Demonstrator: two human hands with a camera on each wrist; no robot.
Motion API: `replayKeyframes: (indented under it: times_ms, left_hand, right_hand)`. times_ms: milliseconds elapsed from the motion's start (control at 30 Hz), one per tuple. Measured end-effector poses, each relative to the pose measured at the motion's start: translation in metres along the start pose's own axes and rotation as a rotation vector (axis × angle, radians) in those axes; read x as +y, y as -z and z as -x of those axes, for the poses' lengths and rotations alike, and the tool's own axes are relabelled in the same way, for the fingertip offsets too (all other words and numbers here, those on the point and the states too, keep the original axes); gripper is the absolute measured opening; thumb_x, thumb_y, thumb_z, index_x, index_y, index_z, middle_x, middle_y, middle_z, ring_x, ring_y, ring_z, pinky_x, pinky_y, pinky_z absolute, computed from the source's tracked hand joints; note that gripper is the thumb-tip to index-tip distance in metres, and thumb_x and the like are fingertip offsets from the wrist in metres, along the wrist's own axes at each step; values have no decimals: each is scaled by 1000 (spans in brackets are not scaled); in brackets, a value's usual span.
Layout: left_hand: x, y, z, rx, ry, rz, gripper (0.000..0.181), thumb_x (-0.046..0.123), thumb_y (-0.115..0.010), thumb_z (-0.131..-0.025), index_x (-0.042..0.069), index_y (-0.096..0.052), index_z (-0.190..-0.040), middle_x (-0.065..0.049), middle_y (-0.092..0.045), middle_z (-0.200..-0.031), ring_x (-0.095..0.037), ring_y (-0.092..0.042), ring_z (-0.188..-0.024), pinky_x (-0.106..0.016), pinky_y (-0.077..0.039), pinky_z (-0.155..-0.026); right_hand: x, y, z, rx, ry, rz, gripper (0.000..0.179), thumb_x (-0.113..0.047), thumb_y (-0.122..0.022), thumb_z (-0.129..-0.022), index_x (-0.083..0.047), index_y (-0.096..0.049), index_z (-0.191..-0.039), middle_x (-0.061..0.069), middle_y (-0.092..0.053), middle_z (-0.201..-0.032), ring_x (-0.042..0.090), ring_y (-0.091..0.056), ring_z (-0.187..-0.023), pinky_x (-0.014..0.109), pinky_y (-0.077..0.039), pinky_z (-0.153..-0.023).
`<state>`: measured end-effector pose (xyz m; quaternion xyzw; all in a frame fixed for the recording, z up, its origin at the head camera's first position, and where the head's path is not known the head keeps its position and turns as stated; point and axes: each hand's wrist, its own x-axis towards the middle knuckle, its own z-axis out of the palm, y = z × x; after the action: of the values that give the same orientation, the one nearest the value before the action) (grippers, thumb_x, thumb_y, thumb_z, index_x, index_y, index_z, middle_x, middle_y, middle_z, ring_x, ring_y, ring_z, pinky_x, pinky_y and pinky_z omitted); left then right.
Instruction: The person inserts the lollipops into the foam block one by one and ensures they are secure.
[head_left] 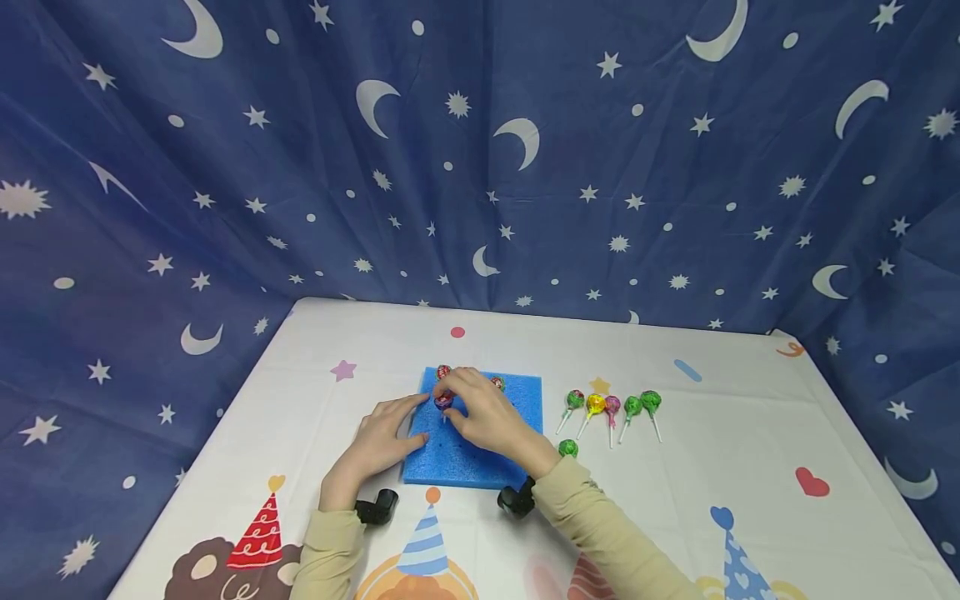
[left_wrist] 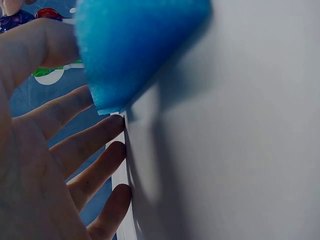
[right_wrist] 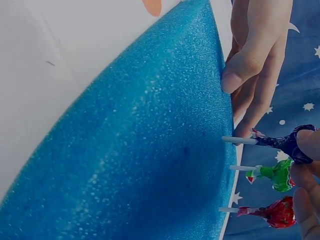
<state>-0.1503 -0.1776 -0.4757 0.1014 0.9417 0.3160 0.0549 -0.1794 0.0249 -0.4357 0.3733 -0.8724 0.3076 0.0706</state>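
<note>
My right hand (head_left: 491, 412) pinches the purple-wrapped head of a lollipop (right_wrist: 287, 144) between thumb and fingers. The white stick of that lollipop meets the top of a blue foam block (head_left: 465, 467); how deep it sits I cannot tell. Behind it, a red lollipop (right_wrist: 281, 212) and a green lollipop (right_wrist: 282, 175) stand upright by their sticks in the foam. At the block's left side rests my left hand (head_left: 380, 437), thumb on the top face and fingers spread along the side, as the left wrist view shows. Small dark holes dot the foam.
Right of the block, several lollipops lie in a row, among them a yellow lollipop (head_left: 595, 404) and a pink lollipop (head_left: 612, 404). Closer to my right wrist is a green-wrapped lollipop (head_left: 567, 448), partly hidden. A patterned white cloth (head_left: 750, 433) covers the table; a blue curtain (head_left: 555, 208) hangs behind.
</note>
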Motion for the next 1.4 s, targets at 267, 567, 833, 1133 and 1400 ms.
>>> replayKeyframes:
  times_ms: [267, 567, 833, 1133, 1400]
  left_hand:
    - [0, 0, 0, -1, -4, 0, 60, 29, -63, -87, 16, -45, -143, -11, -46, -148, -36, -35, -137, -62, -29, -104]
    - [0, 0, 1, -1, -12, 6, 60, 28, -62, -87, 15, -45, -143, -12, -46, -148, -36, -35, -138, -61, -29, -103]
    - [1, 1, 1, -2, -7, 5, 60, 29, -62, -87, 15, -45, -144, -12, -46, -148, -36, -35, -138, -62, -29, -104]
    - [1, 1, 1, -4, 1, -1, 60, 29, -62, -87, 15, -45, -144, -12, -45, -149, -36, -35, -137, -61, -29, -105]
    - [1, 1, 1, 2, -11, -1, 61, 28, -63, -87, 15, -45, -143, -13, -45, -148, -37, -36, -136, -62, -29, -105]
  right_hand:
    - [0, -3, 2, -9, 23, 51, 22, -6, -66, -88, -14, -64, -108, -2, -65, -108, 13, -59, -101, 33, -49, -95]
    - [2, -6, 4, -11, 37, 59, 22, -6, -64, -89, -13, -65, -110, -2, -66, -110, 15, -59, -109, 37, -46, -100]
    - [1, -2, 9, -14, 25, 72, 28, -10, -64, -91, -16, -64, -118, -2, -67, -116, 15, -59, -114, 38, -47, -102]
    - [-1, 3, 15, -12, 6, 70, 39, -10, -64, -90, -17, -59, -128, 0, -64, -126, 18, -57, -122, 41, -44, -106]
    - [-3, 12, 26, -8, -12, 56, 40, -10, -65, -89, -16, -59, -128, 0, -64, -128, 20, -55, -125, 44, -42, -108]
